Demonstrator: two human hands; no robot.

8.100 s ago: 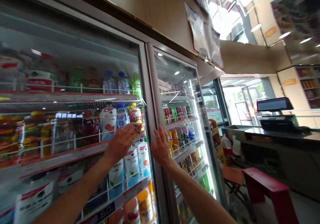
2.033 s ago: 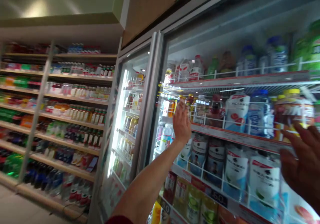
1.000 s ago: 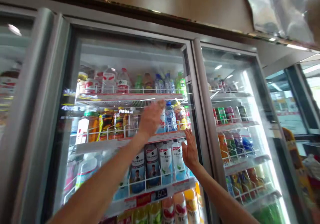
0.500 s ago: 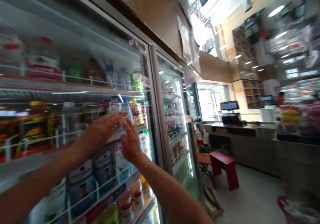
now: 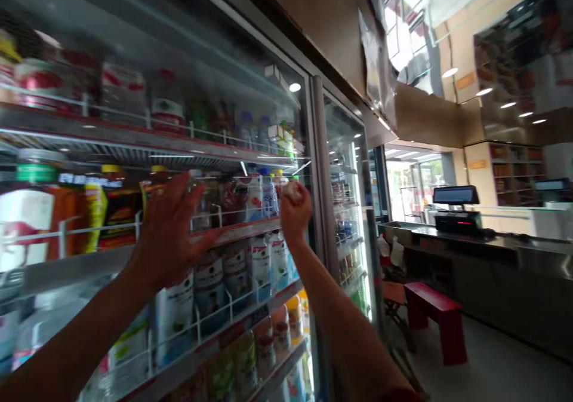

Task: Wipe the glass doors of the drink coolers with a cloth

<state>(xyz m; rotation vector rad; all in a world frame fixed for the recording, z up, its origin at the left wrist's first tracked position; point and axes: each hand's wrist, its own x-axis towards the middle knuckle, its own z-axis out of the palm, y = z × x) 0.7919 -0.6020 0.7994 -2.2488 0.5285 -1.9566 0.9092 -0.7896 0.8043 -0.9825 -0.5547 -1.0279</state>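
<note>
My right hand is closed around a small, pale, crumpled cloth, which shows at the top of the fist. It is up by the right side of the glass fridge door, near the grey door frame. On the left, my left hand is open with its fingers apart and nothing in it, in front of the same glass. Whether either hand touches the pane, I cannot tell. Behind the glass stand shelves of bottled drinks, among them a green-capped bottle.
A second fridge door adjoins on the right. Farther right stand a red bench, a folding stool and a counter with a cash register. Plastic sheeting hangs above.
The cloth was in my left hand, then between both hands half a second ago; now my right hand has it. My hands have moved apart. The view has swung right since one second ago.
</note>
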